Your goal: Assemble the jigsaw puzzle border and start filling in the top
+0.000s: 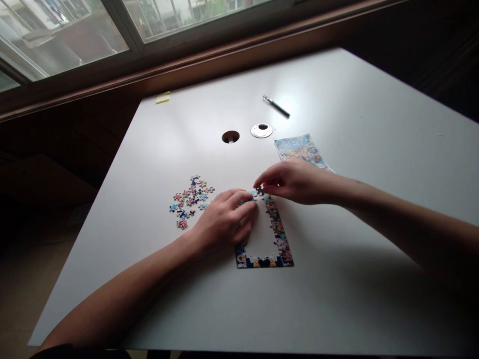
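My right hand [299, 180] pinches a dark puzzle piece [259, 191] between thumb and fingertips, at the far edge of the puzzle border [279, 227]. The border is a tall rectangle of joined pieces around bare tabletop, with its near and right sides showing. Over its left side lies my left hand [232, 214], fingers spread and touching the pieces, hiding much of that side. Left of my left hand is a loose heap of puzzle pieces [190, 197]. Just beyond my right hand lies a colourful picture sheet [299, 147], partly covered by that hand.
A black pen-like tool [277, 106] lies farther back on the white table [187, 304]. Near it are a round metal cover [261, 130] and an open hole [230, 137] in the tabletop. A yellow sticky note [163, 97] is at the far left corner, below the window.
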`<state>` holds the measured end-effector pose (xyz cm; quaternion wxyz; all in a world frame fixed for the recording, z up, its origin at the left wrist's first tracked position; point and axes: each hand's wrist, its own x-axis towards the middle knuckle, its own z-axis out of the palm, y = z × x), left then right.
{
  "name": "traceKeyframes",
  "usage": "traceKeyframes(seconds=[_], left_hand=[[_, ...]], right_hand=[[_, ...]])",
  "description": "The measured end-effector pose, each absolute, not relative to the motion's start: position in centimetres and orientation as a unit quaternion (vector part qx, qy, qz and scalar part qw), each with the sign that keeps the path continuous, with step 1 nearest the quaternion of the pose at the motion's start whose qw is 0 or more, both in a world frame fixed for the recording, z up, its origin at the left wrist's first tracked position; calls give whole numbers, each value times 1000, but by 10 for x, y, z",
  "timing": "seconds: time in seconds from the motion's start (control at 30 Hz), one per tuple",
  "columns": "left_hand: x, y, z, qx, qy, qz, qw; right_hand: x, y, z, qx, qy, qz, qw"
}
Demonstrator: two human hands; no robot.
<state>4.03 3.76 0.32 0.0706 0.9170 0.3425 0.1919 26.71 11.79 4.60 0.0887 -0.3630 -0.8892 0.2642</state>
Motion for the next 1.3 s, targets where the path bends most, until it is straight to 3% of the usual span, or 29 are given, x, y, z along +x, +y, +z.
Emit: traceKeyframes(seconds=[0.33, 1.3], left_hand=[[41, 37, 5, 917, 344, 191, 74], [41, 37, 3, 914, 344, 202, 73]], right_hand=[[271, 123, 42, -365, -873, 312, 88], [266, 117, 40, -366, -885, 283, 48]])
